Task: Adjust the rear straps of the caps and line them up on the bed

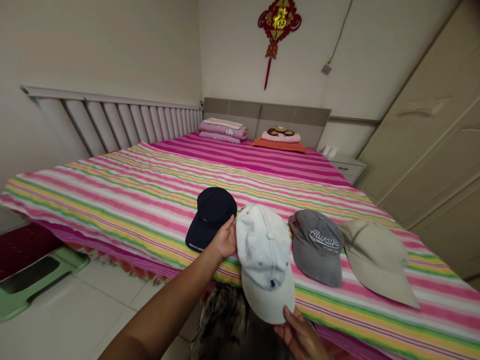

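Observation:
A white baseball cap (pixel 264 245) with a small dark blue emblem is held between my two hands at the bed's near edge. My left hand (pixel 227 237) grips the side of its crown, fingers partly hidden behind the cap. At the tip of the brim, my right hand (pixel 298 330) pinches it with the thumb on top. Just left of the white cap lies a navy cap (pixel 215 212) with small lettering on its brim. To the right rest a grey cap (pixel 317 245) with "Always" lettering and, beyond it, a beige cap (pixel 378 255).
A striped sheet (pixel 138 200) covers the bed. Folded purple bedding (pixel 223 131) and a pink folded item (pixel 281 136) lie near the headboard (pixel 240 112). Slatted railing (pixel 123 117) runs along the left. A green stool (pixel 41 285) stands on the tiled floor; a nightstand (pixel 345 167) is at right.

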Tool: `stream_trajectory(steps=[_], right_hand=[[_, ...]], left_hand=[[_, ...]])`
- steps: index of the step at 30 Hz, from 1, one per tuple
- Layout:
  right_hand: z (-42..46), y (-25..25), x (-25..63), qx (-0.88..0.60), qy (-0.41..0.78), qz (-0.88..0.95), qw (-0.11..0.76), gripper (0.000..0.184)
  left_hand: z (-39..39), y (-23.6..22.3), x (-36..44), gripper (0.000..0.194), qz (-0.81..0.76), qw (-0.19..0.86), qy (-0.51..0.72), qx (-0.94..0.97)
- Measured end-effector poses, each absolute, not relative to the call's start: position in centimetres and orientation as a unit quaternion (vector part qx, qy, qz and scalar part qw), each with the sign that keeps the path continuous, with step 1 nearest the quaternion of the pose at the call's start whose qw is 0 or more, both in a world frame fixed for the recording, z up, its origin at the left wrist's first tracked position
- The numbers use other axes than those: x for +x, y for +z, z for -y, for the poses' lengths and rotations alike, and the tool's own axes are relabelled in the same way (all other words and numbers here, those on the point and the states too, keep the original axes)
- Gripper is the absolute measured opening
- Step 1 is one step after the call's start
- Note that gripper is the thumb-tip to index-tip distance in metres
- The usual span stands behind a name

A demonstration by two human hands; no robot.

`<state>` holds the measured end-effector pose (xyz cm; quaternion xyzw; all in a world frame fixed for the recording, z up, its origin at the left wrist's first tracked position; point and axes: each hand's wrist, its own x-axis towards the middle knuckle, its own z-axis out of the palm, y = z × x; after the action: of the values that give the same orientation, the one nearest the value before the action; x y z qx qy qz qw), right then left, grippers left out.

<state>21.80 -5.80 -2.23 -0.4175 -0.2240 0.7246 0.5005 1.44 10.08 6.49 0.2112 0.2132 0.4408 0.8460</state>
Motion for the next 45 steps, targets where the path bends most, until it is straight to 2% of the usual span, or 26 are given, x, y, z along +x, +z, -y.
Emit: stream_trajectory(steps=[3, 5, 8, 12, 13, 15, 17, 20, 24, 33, 45], right_hand=[[5.6, -1.8, 23.4, -0.465, 0.681, 0.364, 0.433, 0.022], [4.7, 0.0, 24.6, -0.485, 0.624, 0.461, 0.404, 0.019], [3.3, 4.6, 25.3, -0.502, 0.548, 0.492, 0.452, 0.027], [3.1, 10.3, 23.2, -0.428, 0.542, 0.527, 0.495, 0.053], [3.3, 11.2, 22.3, -0.412, 0.548, 0.533, 0.496, 0.054], [3.7, 12.1, 20.8, -0.401, 0.567, 0.53, 0.487, 0.043], [4.0, 12.4, 19.7, -0.4, 0.585, 0.506, 0.492, 0.032], [4.2, 12.3, 19.0, -0.389, 0.617, 0.451, 0.513, 0.032], [4.2, 12.4, 18.9, -0.367, 0.651, 0.43, 0.507, 0.033], [3.6, 12.7, 18.8, -0.382, 0.635, 0.479, 0.47, 0.031], [3.0, 12.5, 17.9, -0.373, 0.627, 0.478, 0.489, 0.024]], left_hand=[[-8.7, 8.1, 1.6, 0.018, -0.226, 0.836, 0.451, 0.215], [-7.4, 9.1, 1.8, 0.018, -0.219, 0.831, 0.459, 0.227], [-5.3, 10.5, 2.2, 0.022, -0.18, 0.836, 0.434, 0.284], [-3.2, 11.4, 2.5, 0.019, -0.166, 0.84, 0.366, 0.365], [-2.9, 11.5, 2.4, 0.02, -0.171, 0.84, 0.351, 0.377], [-2.5, 11.7, 2.0, 0.025, -0.171, 0.843, 0.319, 0.397], [-2.2, 11.8, 1.4, 0.031, -0.156, 0.851, 0.29, 0.41], [-2.0, 11.9, 0.8, 0.038, -0.143, 0.86, 0.275, 0.406], [-1.6, 12.2, 1.0, 0.03, -0.193, 0.844, 0.296, 0.404], [-0.6, 13.5, 1.3, 0.009, -0.285, 0.797, 0.315, 0.429], [-0.8, 12.7, 0.2, 0.013, -0.274, 0.79, 0.376, 0.4]])
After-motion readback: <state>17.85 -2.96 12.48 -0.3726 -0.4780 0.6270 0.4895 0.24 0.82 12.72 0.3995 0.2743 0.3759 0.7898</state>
